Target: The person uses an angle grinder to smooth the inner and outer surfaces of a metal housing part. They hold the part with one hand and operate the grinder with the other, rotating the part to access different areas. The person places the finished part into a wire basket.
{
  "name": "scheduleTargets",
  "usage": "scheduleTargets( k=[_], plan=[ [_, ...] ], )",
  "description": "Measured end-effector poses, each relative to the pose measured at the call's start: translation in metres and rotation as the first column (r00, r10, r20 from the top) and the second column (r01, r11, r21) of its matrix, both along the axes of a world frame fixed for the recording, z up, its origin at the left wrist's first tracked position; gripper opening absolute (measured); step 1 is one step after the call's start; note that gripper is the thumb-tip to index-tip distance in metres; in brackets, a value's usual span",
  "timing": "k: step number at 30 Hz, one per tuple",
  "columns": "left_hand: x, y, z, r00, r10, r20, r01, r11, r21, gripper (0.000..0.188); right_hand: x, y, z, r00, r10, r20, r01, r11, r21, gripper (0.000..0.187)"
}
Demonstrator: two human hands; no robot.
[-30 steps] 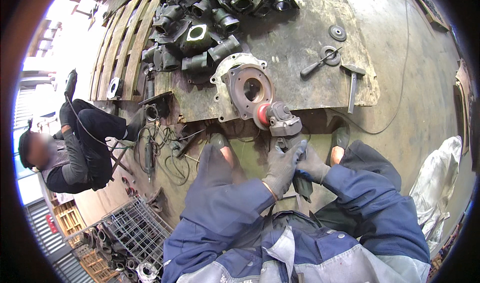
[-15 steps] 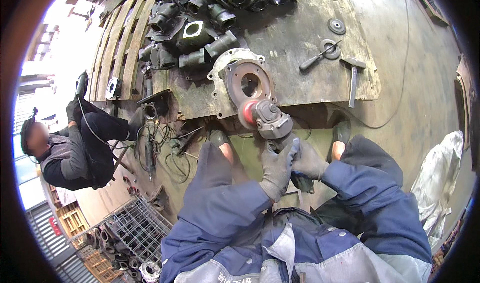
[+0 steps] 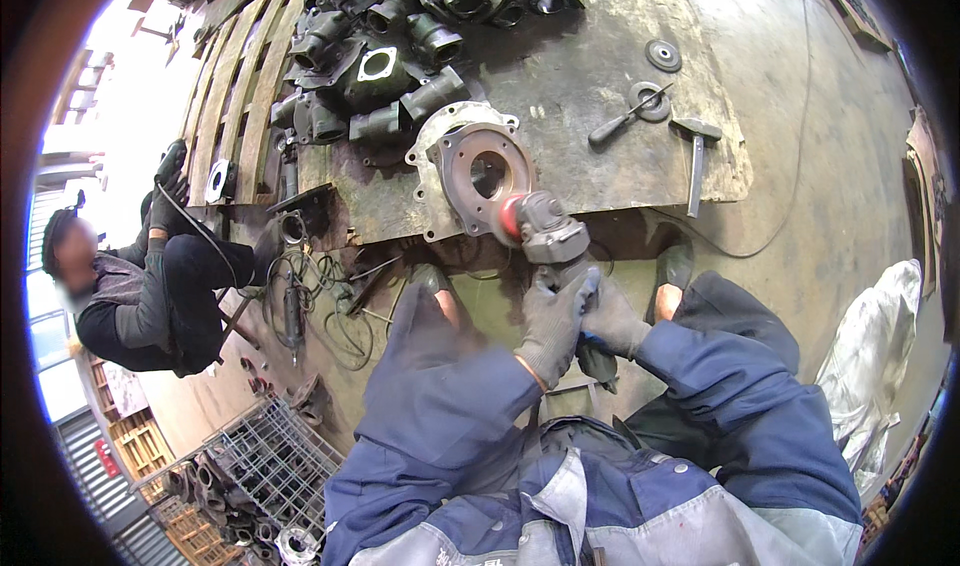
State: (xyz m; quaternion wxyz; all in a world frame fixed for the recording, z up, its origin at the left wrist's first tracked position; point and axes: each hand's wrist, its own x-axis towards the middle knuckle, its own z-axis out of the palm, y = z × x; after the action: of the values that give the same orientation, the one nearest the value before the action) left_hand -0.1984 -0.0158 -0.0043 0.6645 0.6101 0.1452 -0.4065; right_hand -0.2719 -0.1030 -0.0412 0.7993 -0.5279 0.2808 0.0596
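Head view, grey-headed grinder (image 3: pixel 550 230) with red disc (image 3: pixel 511 213), long axis slanting forward and slightly left, nose toward brown flange (image 3: pixel 459 178), left hand (image 3: pixel 553 316) and right hand (image 3: pixel 613 318) wrapped around its body

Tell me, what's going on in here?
A person's gloved left hand and right hand both hold an angle grinder, its red disc at the near edge of a brownish metal flange. That overlaps a paler flange on a worn board, near dark castings. Another person sits off to the left.
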Motion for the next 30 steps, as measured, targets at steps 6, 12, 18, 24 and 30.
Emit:
scheduleTargets(
  k=[6, 12, 18, 24, 30],
  plan=[
    [0.003, 0.002, -0.001, 0.995, -0.099, 0.005, 0.099, 0.995, 0.003, 0.045, -0.004, 0.004, -0.008, 0.996, -0.076, -0.039, 0.078, 0.996, 0.049, 0.029],
    [-0.003, 0.0, -0.002, 1.0, -0.017, -0.003, 0.017, 1.0, -0.02, 0.039, -0.005, 0.0, -0.012, 0.999, 0.047, -0.026, -0.047, 0.999, -0.002, 0.034],
    [-0.003, 0.006, 0.0, 1.0, -0.01, 0.006, 0.01, 1.0, -0.02, 0.034, -0.003, 0.006, 0.004, 0.999, -0.027, -0.023, 0.028, 0.999, 0.044, 0.043],
    [-0.005, 0.013, 0.001, 0.995, 0.098, 0.025, -0.097, 0.995, -0.028, 0.036, 0.002, -0.001, 0.003, 0.983, 0.135, 0.122, -0.133, 0.991, -0.025, 0.054],
    [-0.002, 0.0, -0.006, 0.998, -0.06, -0.03, 0.06, 0.998, 0.004, 0.038, -0.008, -0.001, -0.011, 0.999, -0.031, 0.015, 0.03, 0.996, 0.08, 0.052]
  ],
)
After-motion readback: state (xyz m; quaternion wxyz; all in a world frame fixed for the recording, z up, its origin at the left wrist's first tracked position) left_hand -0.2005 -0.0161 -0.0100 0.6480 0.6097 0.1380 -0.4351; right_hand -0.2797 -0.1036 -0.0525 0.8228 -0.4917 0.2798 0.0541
